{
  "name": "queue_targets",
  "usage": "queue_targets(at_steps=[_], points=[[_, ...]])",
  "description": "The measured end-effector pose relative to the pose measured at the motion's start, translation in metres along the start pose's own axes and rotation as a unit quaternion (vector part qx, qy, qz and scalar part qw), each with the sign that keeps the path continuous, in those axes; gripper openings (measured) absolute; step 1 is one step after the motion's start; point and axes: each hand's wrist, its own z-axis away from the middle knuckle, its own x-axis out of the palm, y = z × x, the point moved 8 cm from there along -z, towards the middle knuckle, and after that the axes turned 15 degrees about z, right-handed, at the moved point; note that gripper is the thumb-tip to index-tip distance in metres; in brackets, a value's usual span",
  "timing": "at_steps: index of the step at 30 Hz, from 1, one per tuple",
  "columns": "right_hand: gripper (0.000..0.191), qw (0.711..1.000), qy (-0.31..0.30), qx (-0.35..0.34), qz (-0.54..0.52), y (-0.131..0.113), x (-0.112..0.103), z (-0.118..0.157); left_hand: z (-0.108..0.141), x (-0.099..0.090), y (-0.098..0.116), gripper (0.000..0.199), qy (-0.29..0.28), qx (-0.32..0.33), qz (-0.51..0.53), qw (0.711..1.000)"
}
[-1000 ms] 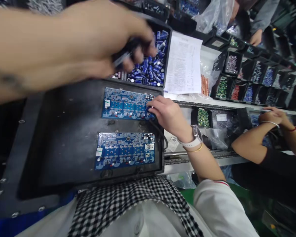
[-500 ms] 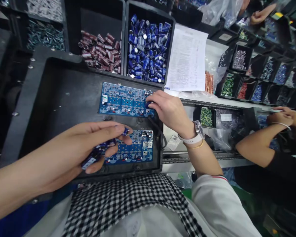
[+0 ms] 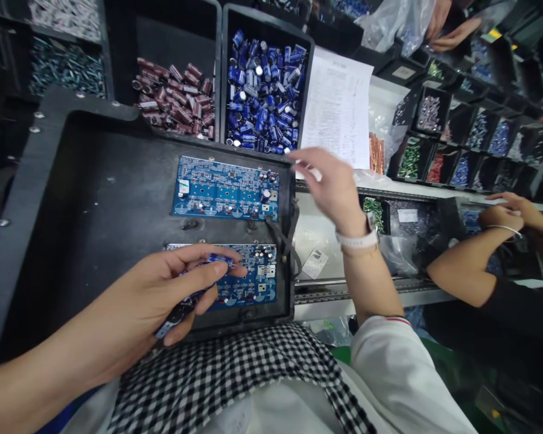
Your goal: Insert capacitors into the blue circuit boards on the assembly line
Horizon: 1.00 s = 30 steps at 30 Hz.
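My left hand is closed round several blue capacitors, over the left part of the lower circuit board. One capacitor is held between thumb and fingertips; others lie deeper in the palm, partly hidden. My right hand, blurred, hovers past the upper right edge of the black tray, fingers apart with nothing visible in them. On the upper circuit board, a blue capacitor stands upright near the right end.
Behind the tray are a bin of blue capacitors and a bin of brown capacitors. A printed sheet lies beside them. Further right are small parts bins and a co-worker's arms. Dark straps cross the tray's right side.
My right hand has let go of the blue capacitor, leaving it on the upper board, and has moved up and right. My left hand still holds its capacitors, slightly lower in view.
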Motion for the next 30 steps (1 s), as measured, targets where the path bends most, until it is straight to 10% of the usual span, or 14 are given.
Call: queue_targets(at_steps=[4, 9, 18, 30], points=[[0.031, 0.986, -0.102, 0.111, 0.065, 0.083, 0.050, -0.021, 0.002, 0.006, -0.001, 0.046, -0.001, -0.002, 0.005, 1.000], [0.030, 0.970, -0.213, 0.089, 0.078, 0.112, 0.094, -0.038, 0.006, 0.010, -0.011, 0.051, -0.029, -0.022, 0.056, 0.998], [0.032, 0.964, -0.223, 0.113, 0.090, 0.121, 0.104, -0.063, 0.010, 0.020, -0.021, 0.028, -0.067, 0.002, 0.159, 0.985], [0.038, 0.977, -0.203, 0.054, -0.041, 0.131, 0.093, -0.039, 0.005, 0.003, -0.025, 0.026, 0.036, -0.008, 0.143, 0.989]])
